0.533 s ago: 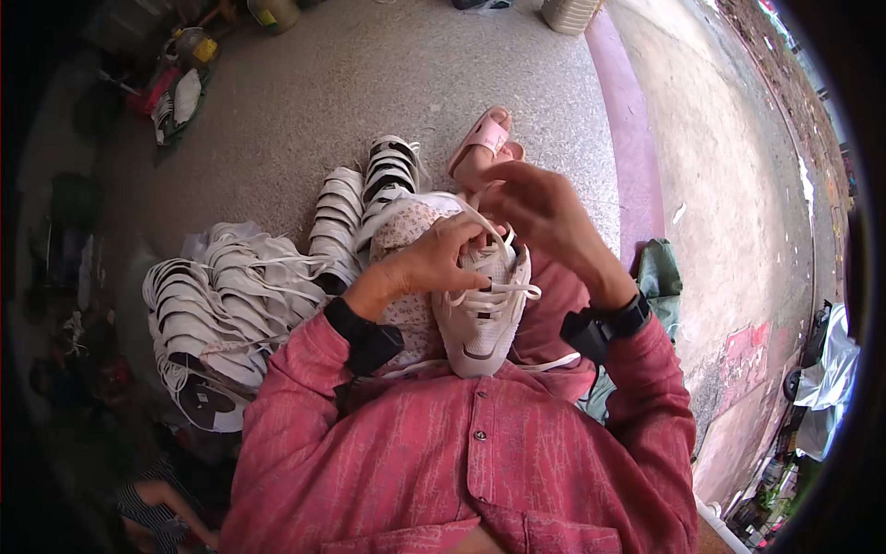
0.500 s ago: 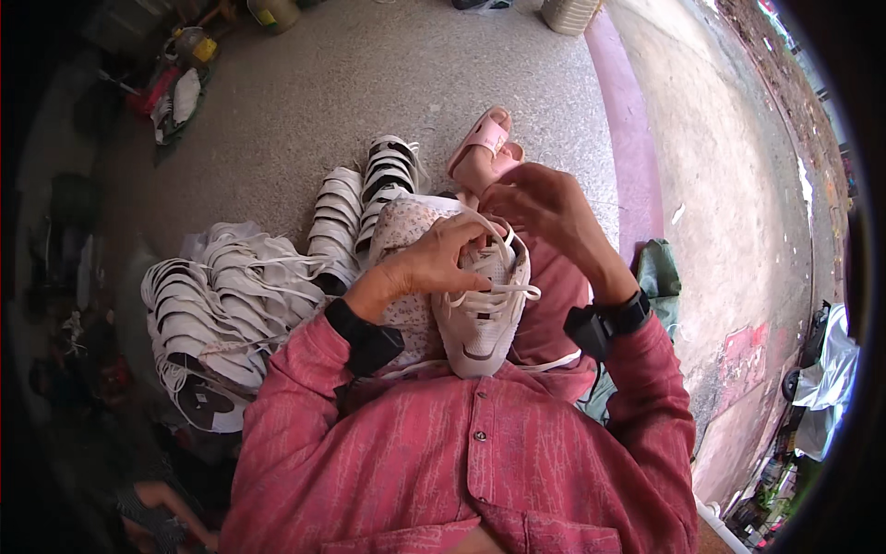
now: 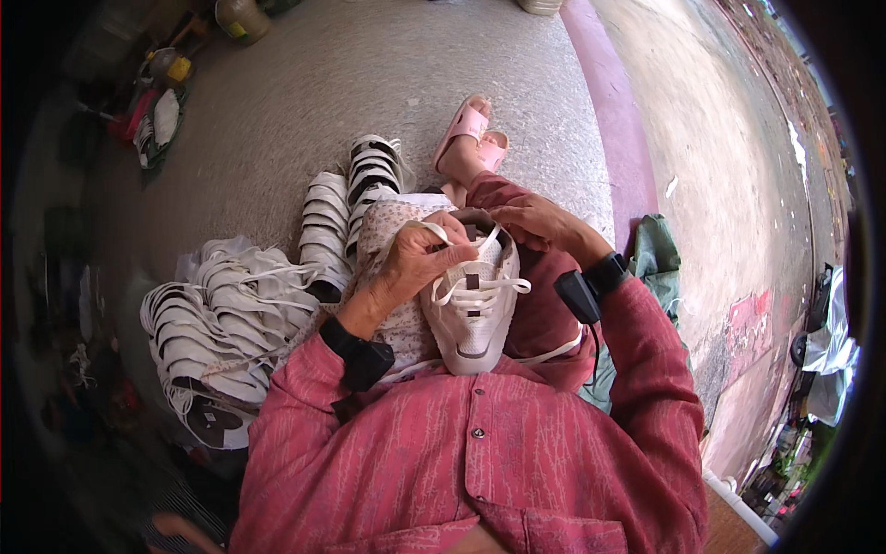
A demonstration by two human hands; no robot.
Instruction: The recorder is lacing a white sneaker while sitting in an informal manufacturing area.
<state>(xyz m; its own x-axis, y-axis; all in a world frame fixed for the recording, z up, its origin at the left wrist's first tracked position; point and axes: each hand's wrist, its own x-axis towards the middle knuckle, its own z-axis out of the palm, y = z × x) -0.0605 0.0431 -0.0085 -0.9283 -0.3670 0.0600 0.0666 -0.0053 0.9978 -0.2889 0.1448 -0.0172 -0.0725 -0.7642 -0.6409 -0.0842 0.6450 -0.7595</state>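
A white sneaker [image 3: 475,337] rests on my lap, toe toward my body, with white shoelace [image 3: 477,294] crossing its tongue. My left hand [image 3: 420,263] is closed at the left of its opening, thumb and fingers pinching a strand of lace that loops over the fingers. On the opposite side, my right hand [image 3: 535,224] has its fingers curled at the shoe's collar, where another lace strand runs up to the fingertips. The undersides of the right fingers are partly hidden. A patterned cloth [image 3: 392,231] covers my left leg beneath the shoe.
Stacked white shoe uppers [image 3: 217,309] with trailing laces lie at my left, beside two upright-nested rows [image 3: 325,222]. My feet in pink slides [image 3: 461,129] stretch ahead. Green cloth [image 3: 655,254] lies right of my leg. Containers [image 3: 242,20] stand at far left.
My right hand has come down from above the sneaker to its collar. The left hand has shifted up toward the shoe opening, drawing lace with it. The view has moved slightly.
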